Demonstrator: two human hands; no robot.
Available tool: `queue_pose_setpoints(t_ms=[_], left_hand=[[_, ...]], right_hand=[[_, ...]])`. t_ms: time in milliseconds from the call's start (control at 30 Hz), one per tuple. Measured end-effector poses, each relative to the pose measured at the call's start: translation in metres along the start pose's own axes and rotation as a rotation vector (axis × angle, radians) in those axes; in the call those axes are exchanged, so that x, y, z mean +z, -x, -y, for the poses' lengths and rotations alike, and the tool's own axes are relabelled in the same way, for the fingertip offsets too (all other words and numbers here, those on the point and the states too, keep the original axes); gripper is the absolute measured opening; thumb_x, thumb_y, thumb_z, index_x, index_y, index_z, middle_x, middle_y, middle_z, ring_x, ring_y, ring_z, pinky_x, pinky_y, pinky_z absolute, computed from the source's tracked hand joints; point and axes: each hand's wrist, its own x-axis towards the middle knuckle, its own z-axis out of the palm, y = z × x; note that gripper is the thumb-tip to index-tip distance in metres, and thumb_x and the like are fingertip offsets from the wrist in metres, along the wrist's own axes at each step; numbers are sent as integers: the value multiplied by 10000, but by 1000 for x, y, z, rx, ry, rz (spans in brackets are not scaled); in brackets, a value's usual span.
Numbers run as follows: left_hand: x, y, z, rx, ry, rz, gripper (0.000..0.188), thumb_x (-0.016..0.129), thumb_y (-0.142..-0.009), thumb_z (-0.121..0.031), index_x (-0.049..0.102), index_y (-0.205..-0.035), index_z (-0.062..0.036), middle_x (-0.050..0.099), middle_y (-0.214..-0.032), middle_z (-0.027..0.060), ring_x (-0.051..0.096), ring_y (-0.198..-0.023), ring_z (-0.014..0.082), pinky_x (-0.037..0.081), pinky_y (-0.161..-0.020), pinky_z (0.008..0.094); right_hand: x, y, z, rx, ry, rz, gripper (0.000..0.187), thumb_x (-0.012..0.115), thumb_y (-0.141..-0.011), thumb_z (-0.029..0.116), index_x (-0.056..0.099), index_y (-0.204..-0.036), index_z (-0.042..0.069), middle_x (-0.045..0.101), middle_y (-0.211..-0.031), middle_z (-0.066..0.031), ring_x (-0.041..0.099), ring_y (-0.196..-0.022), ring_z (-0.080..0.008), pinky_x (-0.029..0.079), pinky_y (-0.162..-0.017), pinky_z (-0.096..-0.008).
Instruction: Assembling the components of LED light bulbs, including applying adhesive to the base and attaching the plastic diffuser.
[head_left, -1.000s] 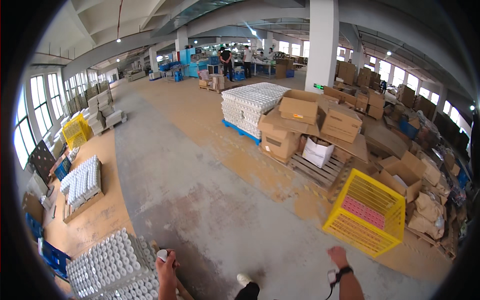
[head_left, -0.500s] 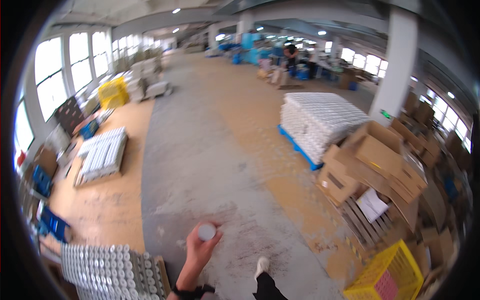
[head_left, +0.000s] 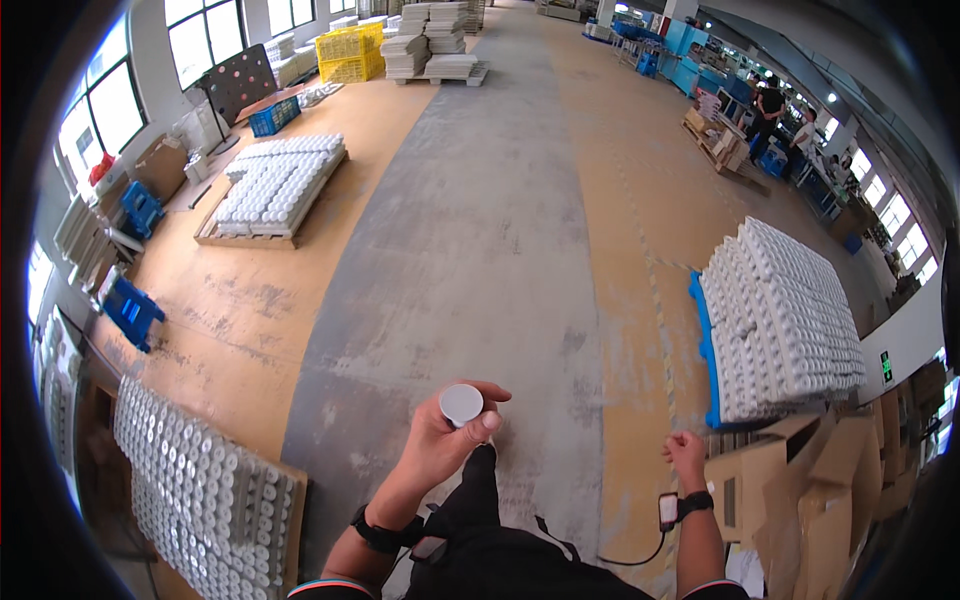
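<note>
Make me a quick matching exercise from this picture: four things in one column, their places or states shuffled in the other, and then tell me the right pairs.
Things
1. white round-topped item
2. yellow crates
3. white stack at the far right
4. right hand

Places or states
A. resting on a blue pallet
B. nothing visibly held
C. gripped in the left hand
D. up ahead, on the same side as the big windows

Pairs: 1-C, 2-D, 3-A, 4-B
</note>
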Motion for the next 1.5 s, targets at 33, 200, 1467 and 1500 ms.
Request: queue_pose_setpoints(t_ms=[33,200,1467,1500], left_hand=[[1,-33,4,-48,32,38,255,616,-806,-236,588,-953,-29,531,-737,-31,491,-698,56,413,-643,206],[27,-208,17,-98,-79,157,244,615,-804,-223,588,-948,-28,524,-710,-19,479,-691,59,408,-642,216],[260,-1502,218,-76,-512,890,196,630,-769,-126,584,-943,-49,554,-684,-17,468,-585,72,395,-510,236],[265,-1533,213,-170,-549,874,175,626,-773,-117,587,-929,-47,560,-690,-17,470,-587,71,395,-509,236]], right_hand=[[1,-26,-5,5,4,-6,70,521,-788,56,544,-731,23,537,-547,-56,530,-466,-123,412,-394,-263],[9,-54,-97,461,82,43,134,536,-769,147,547,-705,31,502,-465,-49,528,-426,-149,394,-365,-295],[76,-1370,468,-392,-185,525,313,545,-837,290,538,-1037,50,514,-782,-38,491,-679,-137,411,-603,-270],[73,-1400,480,-423,-204,522,333,544,-830,317,545,-981,20,530,-714,-46,492,-595,-155,410,-534,-282]])
